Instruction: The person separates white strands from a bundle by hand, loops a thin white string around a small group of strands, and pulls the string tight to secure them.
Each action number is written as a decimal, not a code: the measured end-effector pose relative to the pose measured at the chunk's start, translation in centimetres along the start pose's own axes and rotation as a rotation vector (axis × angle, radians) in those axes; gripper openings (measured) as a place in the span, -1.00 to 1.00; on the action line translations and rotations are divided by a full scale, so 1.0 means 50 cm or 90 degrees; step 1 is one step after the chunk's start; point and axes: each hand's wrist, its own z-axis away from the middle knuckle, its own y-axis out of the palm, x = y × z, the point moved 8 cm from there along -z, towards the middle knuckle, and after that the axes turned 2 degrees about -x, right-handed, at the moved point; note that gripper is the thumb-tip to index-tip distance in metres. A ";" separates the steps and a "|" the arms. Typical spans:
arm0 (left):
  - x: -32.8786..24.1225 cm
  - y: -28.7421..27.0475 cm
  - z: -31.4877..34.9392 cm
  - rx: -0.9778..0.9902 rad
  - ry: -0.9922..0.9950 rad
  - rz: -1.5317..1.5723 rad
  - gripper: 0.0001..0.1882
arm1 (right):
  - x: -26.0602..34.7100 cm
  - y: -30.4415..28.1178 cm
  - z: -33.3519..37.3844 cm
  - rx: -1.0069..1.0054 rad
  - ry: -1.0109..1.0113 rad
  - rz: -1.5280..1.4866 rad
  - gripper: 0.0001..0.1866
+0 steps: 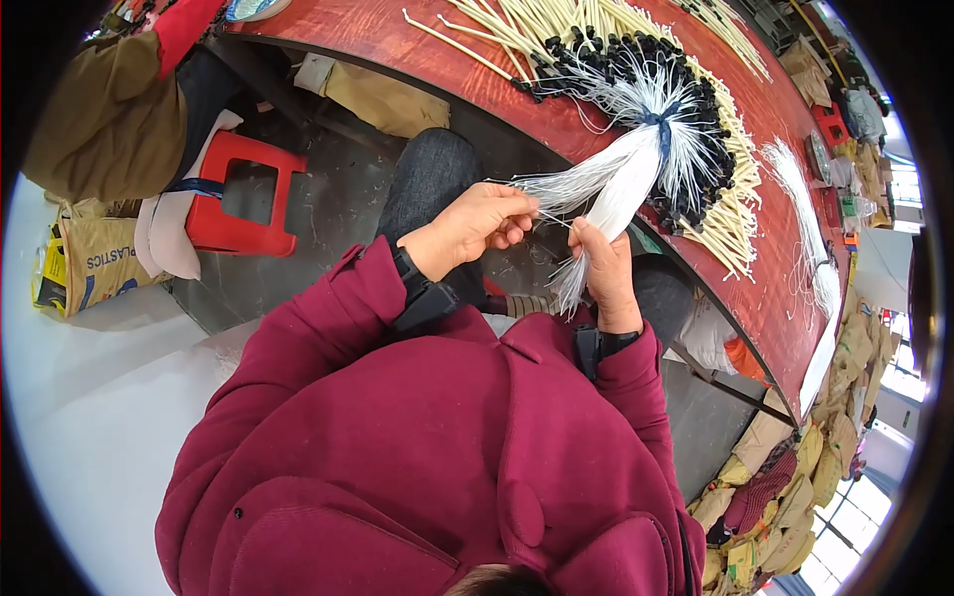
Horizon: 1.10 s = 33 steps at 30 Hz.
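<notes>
Maroon coat (397, 437) lies nearest, and toward one o'clock the white strand bundle (621, 184), probably light and slippery, overhangs the bench (343, 25), best held near its tie (660, 118), left hand (477, 226) and right hand (609, 273) each pinching strands.

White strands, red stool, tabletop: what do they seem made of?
White strands: possibly synthetic cord; smooth, shiny, fine, fanning out. Red stool: likely moulded plastic; even colour, rounded corners, slight sheen. Tabletop: perhaps painted or varnished wood; reddish, streaked, glossy.
</notes>
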 end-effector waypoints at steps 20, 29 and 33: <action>0.015 0.009 0.014 0.107 -0.064 0.073 -0.86 | 0.004 -0.002 0.001 0.003 0.016 -0.034 -0.83; -0.116 -0.069 0.070 -0.331 0.437 -0.262 -0.88 | 0.002 0.006 0.004 -0.012 -0.008 -0.151 -0.81; -0.144 0.029 0.117 -0.278 0.592 -0.466 -0.85 | 0.002 0.012 0.007 -0.019 -0.025 -0.185 -0.80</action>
